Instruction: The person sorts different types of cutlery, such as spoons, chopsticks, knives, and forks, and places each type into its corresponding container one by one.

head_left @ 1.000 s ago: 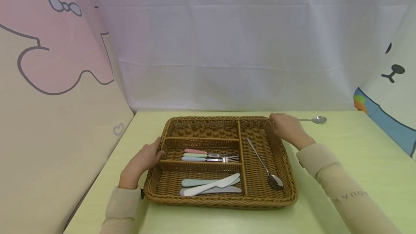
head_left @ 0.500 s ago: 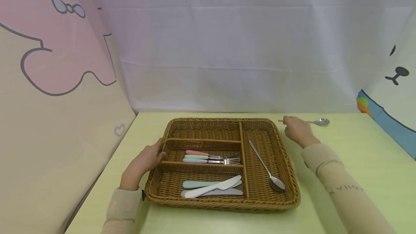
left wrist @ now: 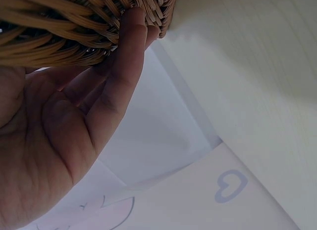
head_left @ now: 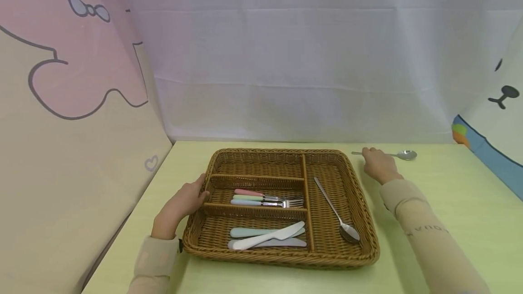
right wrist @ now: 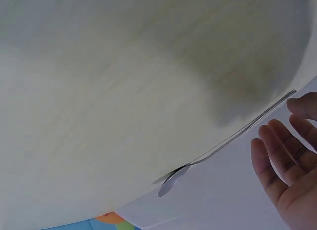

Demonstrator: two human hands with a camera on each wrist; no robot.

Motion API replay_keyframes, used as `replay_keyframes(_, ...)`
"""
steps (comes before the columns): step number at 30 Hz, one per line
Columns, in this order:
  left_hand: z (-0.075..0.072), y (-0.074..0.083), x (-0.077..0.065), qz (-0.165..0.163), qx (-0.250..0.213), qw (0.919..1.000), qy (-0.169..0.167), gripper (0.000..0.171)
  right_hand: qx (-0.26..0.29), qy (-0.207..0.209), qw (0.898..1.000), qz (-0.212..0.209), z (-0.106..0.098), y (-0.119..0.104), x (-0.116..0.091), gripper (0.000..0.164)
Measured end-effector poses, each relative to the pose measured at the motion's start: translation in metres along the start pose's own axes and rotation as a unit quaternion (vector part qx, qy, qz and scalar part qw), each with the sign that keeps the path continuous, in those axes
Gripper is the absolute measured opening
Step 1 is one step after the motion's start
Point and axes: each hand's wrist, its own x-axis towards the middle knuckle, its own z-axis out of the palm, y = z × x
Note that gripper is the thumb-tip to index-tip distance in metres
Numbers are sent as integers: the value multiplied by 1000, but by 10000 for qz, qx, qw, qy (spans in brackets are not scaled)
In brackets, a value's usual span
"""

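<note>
My left hand [head_left: 184, 203] grips the left rim of a brown wicker cutlery basket [head_left: 282, 260]; in the left wrist view its fingertips lie against the woven wall [left wrist: 74, 27]. Beyond the basket's far right corner, my right hand [head_left: 381, 166] is over the handle of a metal spoon [head_left: 407, 154] lying on the table. The right wrist view shows that hand's fingers [right wrist: 270, 165] loosely bent beside the spoon's handle, with nothing held. Inside the basket are a second spoon [head_left: 349, 232] in the right compartment, several pastel-handled forks [head_left: 249, 197] in the middle left, and table knives [head_left: 269, 236] at the front left.
The basket's back left compartment [head_left: 257, 164] has no cutlery in it. A pale yellow-green table [head_left: 441, 203] runs back to a white cloth [head_left: 278, 71]. Printed cartoon panels stand at the left [head_left: 90, 149] and right [head_left: 498, 135].
My right hand has let go of the basket's right rim and moved right to the spoon on the table. The left hand has stayed at the left rim.
</note>
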Motion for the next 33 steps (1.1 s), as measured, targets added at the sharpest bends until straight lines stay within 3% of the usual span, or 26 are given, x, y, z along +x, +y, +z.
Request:
replay_keyframes(7,0,2,1,4,11,10000,24,59,-158,-108,9998,19,3,5,0,25)
replay_keyframes(26,-2,4,-3,3,16,10000,57,59,-481,-67,9988,-16,19,20,9,27)
replay_keyframes(33,-3,5,-3,40,-72,9999,69,58,-563,-375,9977,-30,20,20,10,29)
